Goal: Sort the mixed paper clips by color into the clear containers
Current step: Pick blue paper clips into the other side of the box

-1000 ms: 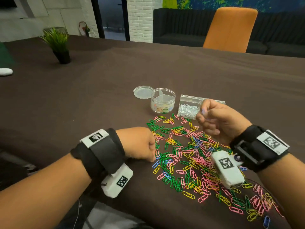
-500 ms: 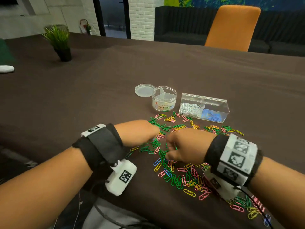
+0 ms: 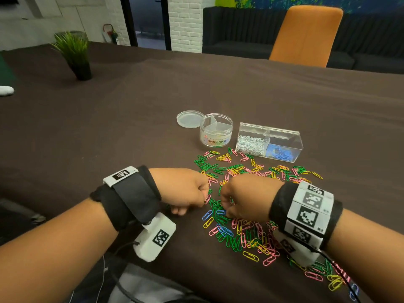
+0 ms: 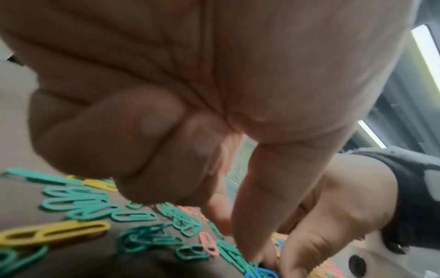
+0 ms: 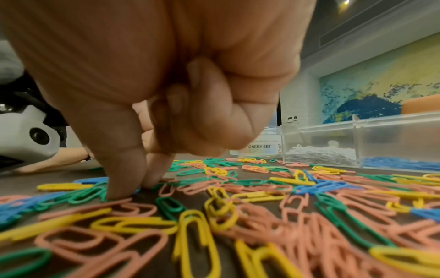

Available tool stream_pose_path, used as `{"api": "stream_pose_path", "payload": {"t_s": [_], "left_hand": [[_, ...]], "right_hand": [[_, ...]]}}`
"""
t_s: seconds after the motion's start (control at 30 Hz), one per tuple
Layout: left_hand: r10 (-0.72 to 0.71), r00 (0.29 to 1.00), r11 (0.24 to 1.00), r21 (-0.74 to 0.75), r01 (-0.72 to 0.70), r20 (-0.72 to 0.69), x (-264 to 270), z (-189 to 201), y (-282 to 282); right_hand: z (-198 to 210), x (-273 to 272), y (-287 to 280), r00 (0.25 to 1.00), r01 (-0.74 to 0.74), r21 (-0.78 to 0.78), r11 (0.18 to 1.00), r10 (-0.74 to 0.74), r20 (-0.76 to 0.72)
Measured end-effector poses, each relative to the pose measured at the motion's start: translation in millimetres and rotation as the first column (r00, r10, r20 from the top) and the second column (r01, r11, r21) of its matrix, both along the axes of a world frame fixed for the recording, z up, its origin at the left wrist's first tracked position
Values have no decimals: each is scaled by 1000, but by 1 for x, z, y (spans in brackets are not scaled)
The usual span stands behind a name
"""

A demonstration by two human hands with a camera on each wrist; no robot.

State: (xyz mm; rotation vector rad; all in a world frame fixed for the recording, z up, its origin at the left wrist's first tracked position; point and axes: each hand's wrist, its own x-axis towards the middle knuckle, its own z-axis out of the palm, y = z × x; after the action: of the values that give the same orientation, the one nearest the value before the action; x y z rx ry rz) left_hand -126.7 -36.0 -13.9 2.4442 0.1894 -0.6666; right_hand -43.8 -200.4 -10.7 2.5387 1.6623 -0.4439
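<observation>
A loose pile of green, pink, yellow and blue paper clips (image 3: 240, 235) covers the dark tablecloth in front of me. My right hand (image 3: 225, 213) is down in the pile, and its thumb and forefinger (image 5: 119, 180) pinch a blue clip (image 4: 259, 273) against the cloth. Just to its left, my left hand (image 3: 203, 197) is curled in a fist with the thumb (image 4: 266, 197) pointing down at green clips; no clip shows in it. Behind the pile stands a clear rectangular box (image 3: 284, 136) holding white clips (image 3: 250, 145) and blue clips (image 3: 279, 153).
A round clear tub (image 3: 216, 132) labelled as a stationery set stands left of the box, its lid (image 3: 189, 118) lying beside it. A potted plant (image 3: 74, 53) is at the far left, and an orange chair (image 3: 306, 36) is across the table. Clips reach the near right edge.
My right hand came down from near the clear box into the middle of the pile. My left hand shifted right to meet it.
</observation>
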Motion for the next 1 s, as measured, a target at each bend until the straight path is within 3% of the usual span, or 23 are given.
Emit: {"api": "stream_pose_path", "payload": {"t_s": [0.1, 0.3, 0.5, 0.57, 0.63, 0.67, 0.7, 0.73, 0.77, 0.8, 0.87, 0.93, 1.0], "left_hand": [[-147, 983, 949, 297, 109, 109, -1, 5, -6], [-206, 969, 879, 460, 122, 136, 0, -1, -21], [-243, 960, 865, 480, 150, 139, -3, 2, -18], [-135, 981, 927, 368, 75, 138, -1, 4, -16], [91, 991, 996, 7, -92, 99, 3, 5, -12], [205, 978, 951, -243, -191, 33, 4, 6, -11], [281, 959, 860, -432, -271, -40, 4, 8, -11], [310, 947, 784, -542, -302, -78, 2, 8, -11], [307, 949, 758, -584, -290, -73, 1, 7, -11], [286, 957, 763, -595, -253, -40, 2, 4, -13], [175, 983, 855, -504, -122, 60, 3, -1, -19], [-5, 985, 972, -229, 45, 175, 2, -3, -25], [-183, 951, 983, 40, 178, 251, 1, -3, -31]], "right_hand": [[0, 1, 3, 1000, -9, -46, 999, 9, 3], [-4, 7, -2, 995, 1, 6, 1000, 0, -104], [2, 10, -10, 956, 135, 30, 990, -123, -265], [7, 15, -16, 858, 236, 102, 966, -159, -488], [8, 20, -24, 596, 436, 180, 882, -133, -792], [8, 23, -29, 424, 546, 188, 816, -76, -902], [6, 26, -33, 261, 633, 174, 754, 3, -965], [6, 29, -38, 139, 691, 154, 706, 80, -987], [6, 31, -43, 68, 726, 138, 673, 129, -989], [6, 35, -48, 38, 754, 121, 646, 141, -989], [6, 44, -56, 38, 797, 91, 597, 102, -994], [6, 56, -65, 31, 837, 62, 544, 67, -997], [10, 76, -71, 56, 886, 58, 461, 16, -998]]}}
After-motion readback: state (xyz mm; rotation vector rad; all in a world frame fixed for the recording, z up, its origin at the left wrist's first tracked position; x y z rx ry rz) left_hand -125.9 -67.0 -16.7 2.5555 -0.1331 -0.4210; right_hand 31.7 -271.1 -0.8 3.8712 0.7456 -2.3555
